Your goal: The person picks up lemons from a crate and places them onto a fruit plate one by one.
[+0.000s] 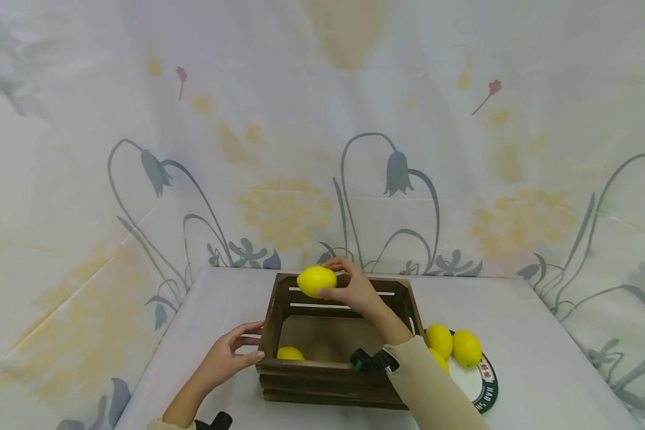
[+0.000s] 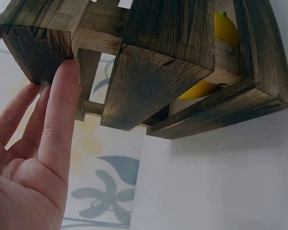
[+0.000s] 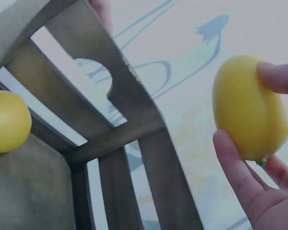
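Backdrop (image 1: 301, 119): creased pale cloth, printed grey bellflowers.
Table (image 1: 226, 298): smooth, white, meeting backdrop along far edge.
Crate (image 1: 333, 379): dark grained wood, slatted, open-topped; inner lemon (image 1: 290, 353) near front-left corner.
Plate (image 1: 491, 385): round, green lettered rim, right of crate; bearing three lemons (image 1: 467, 348).
Left hand (image 1: 223, 359): fingers extended, touching crate's left side.
Right hand (image 1: 357, 292): grasping smooth oval lemon (image 1: 316, 281) above crate, apart from rim.

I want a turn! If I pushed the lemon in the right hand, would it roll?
The lemon would probably roll, though wobbly, since it's oval. It looks smooth, so might feel slippery. It's likely firm, as the fingers make no dent I can see.
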Tool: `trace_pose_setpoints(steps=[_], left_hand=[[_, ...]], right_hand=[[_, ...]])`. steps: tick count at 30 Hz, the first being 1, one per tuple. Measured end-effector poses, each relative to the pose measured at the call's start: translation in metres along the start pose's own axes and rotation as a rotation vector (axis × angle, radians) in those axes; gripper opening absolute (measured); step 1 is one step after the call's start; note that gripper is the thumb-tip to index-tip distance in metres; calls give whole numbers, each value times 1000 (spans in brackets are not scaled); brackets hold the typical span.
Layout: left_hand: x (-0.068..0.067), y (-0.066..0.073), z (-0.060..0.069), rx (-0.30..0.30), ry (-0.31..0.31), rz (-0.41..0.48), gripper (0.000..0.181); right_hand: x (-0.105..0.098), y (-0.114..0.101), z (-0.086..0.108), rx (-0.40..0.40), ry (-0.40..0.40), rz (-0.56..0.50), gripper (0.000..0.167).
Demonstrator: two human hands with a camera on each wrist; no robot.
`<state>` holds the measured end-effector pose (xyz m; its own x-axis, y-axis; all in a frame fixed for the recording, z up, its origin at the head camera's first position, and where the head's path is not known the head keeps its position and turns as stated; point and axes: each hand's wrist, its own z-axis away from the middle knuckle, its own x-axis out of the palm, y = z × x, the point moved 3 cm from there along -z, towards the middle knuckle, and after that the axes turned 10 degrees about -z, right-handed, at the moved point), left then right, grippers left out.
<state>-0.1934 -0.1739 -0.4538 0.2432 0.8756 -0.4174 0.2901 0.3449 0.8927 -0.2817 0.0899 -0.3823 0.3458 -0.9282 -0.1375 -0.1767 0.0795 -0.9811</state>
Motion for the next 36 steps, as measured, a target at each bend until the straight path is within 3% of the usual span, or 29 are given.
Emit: trace_pose_setpoints(steps=[16,36], left_hand=[[0,0,0,9,-7,8,55],[0,-3,0,15,-13,10,55]], right_hand=[[-20,-14,30,-152,167,-48,48],[-43,-22,64,-225,307,-55,48]])
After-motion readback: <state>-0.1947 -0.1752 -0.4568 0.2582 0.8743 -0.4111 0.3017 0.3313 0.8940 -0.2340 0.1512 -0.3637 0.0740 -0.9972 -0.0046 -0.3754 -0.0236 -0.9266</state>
